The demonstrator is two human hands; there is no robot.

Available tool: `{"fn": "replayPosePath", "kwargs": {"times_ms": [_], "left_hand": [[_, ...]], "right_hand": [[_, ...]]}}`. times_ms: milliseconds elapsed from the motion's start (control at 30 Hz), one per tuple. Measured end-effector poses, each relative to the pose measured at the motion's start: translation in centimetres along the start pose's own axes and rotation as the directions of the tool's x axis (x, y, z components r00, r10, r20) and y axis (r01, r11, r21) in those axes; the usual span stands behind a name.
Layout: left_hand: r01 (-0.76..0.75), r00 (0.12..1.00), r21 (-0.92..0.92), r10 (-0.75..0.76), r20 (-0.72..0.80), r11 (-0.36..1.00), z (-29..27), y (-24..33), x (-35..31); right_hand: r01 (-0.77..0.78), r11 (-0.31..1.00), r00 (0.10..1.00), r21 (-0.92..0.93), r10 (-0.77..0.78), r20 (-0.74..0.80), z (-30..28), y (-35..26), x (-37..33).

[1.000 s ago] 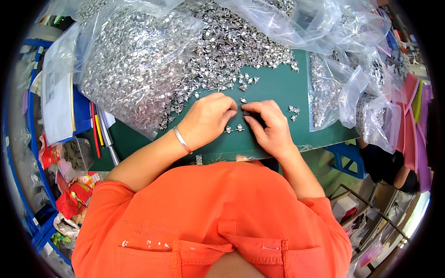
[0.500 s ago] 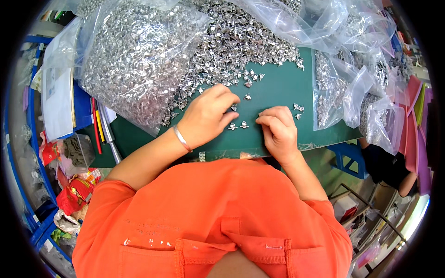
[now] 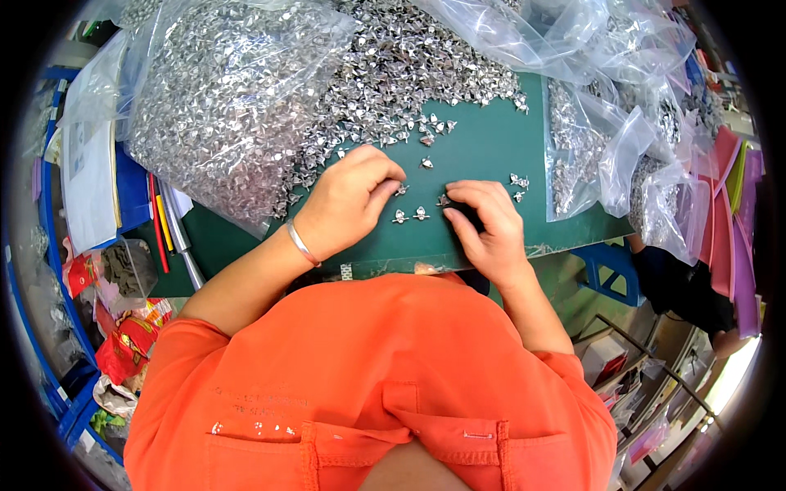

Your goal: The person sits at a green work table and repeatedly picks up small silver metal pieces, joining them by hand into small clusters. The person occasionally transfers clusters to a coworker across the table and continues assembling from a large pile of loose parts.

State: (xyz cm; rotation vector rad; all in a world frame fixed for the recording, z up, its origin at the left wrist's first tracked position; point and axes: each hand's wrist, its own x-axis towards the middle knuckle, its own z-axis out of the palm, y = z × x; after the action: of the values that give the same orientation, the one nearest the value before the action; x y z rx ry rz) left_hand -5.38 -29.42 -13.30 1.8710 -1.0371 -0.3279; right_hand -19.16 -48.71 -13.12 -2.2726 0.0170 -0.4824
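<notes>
My left hand (image 3: 348, 198), a metal bangle on its wrist, is closed with thumb and forefinger at a small silvery winged metal part (image 3: 401, 190). Facing it, my right hand (image 3: 491, 227) has another such metal part (image 3: 444, 200) between the tips of thumb and forefinger. Between the hands, nearer me, two metal parts (image 3: 410, 215) lie side by side on the green table mat (image 3: 479, 143). A single metal part (image 3: 426, 164) lies farther off, and a few metal parts (image 3: 518, 186) sit beyond my right hand. The curled fingers are partly hidden.
A large heap of metal parts (image 3: 409, 57) covers the back of the table. A bulging clear bag (image 3: 221, 114) of them stands left, more bags (image 3: 589, 147) right. Pens (image 3: 160, 221) and papers (image 3: 86, 172) lie far left. A blue stool (image 3: 610, 274) stands beyond the right edge.
My right hand's thumb and forefinger have parted somewhat, and a metal part now shows at their tips. My left hand has stayed nearly in place. The whole view has shifted slightly.
</notes>
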Motion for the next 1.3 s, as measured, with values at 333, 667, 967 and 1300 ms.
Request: {"fn": "replayPosePath", "kwargs": {"times_ms": [333, 667, 967, 1300], "left_hand": [[-0.179, 0.981, 0.139, 0.167, 0.096, 0.974, 0.1, -0.1, 0.0], [-0.111, 0.972, -0.028, 0.114, 0.206, 0.993, -0.3, 0.1, -0.9], [-0.011, 0.996, 0.051, 0.016, -0.091, 0.999, -0.7, 0.0, 1.3], [-0.030, 0.992, 0.340, 0.069, -0.103, 0.940, -0.2, -0.5, 2.2]], "right_hand": [[0.090, 0.996, 0.991, 0.008, -0.090, 0.096, 0.2, 0.8, 0.1], [0.073, 0.989, 0.983, 0.126, -0.092, 0.158, 0.3, 0.1, 0.6], [0.136, 0.989, 0.989, -0.063, -0.132, 0.063, 2.3, 0.9, 5.3], [0.207, 0.978, 0.961, 0.000, -0.203, 0.186, 1.1, 1.2, 4.1]]}}
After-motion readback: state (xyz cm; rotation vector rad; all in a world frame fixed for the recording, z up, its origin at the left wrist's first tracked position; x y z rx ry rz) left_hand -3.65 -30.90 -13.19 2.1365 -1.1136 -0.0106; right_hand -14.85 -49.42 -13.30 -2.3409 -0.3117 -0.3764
